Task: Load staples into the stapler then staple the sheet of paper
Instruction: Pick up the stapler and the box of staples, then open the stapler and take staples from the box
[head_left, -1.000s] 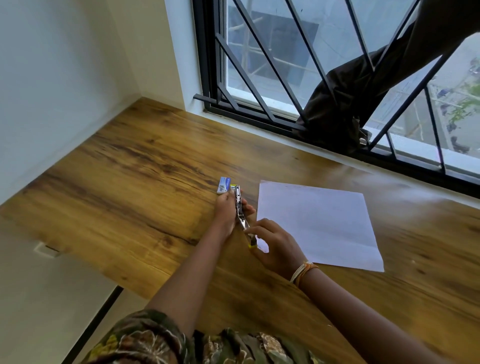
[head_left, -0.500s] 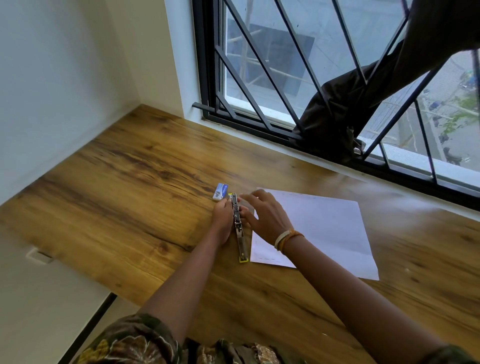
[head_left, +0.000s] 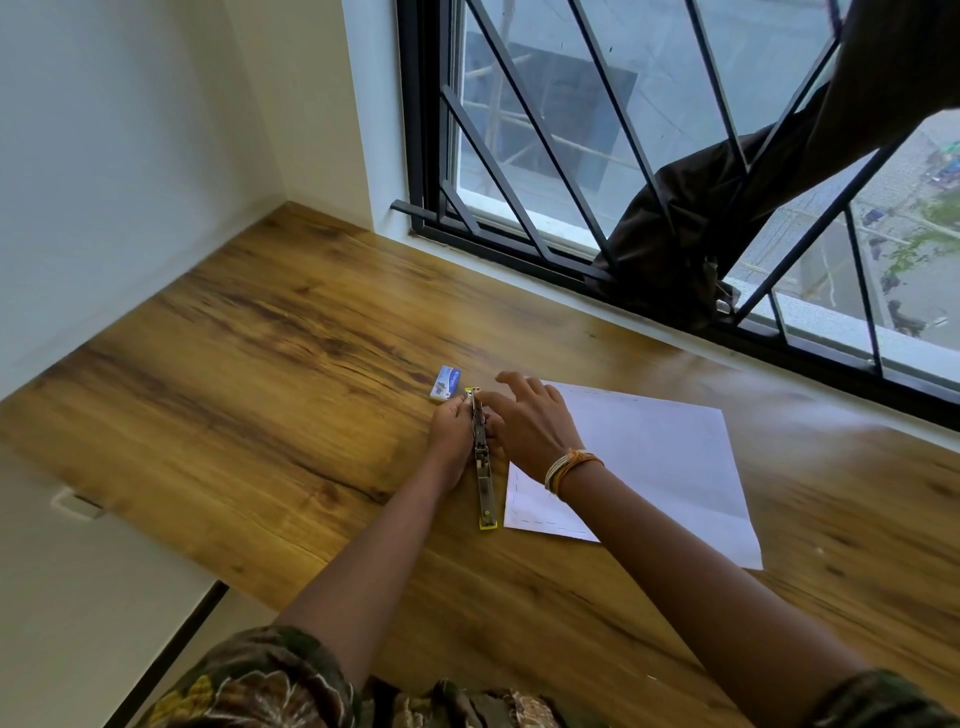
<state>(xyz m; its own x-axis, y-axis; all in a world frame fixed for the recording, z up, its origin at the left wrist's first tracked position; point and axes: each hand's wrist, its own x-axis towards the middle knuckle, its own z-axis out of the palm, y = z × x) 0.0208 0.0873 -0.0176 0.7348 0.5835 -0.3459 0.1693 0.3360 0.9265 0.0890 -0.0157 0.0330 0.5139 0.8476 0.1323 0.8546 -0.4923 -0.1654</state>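
Stapler (head_left: 483, 467) flat on desk (head_left: 260, 374), long axis near-to-far, left hand (head_left: 451, 441) gripping it, right hand (head_left: 527, 423) fingers spread above

Wore short-sleeved garment (head_left: 270, 680), dark olive and brown with pale floral print, visible at bottom edge on both sides. Forearms bare below sleeves. Right wrist carried stacked thread bracelets (head_left: 569, 467), cream, yellow and orange strands bunched together. Left hand (head_left: 451, 436) and right hand (head_left: 530, 423) bare, ringless.
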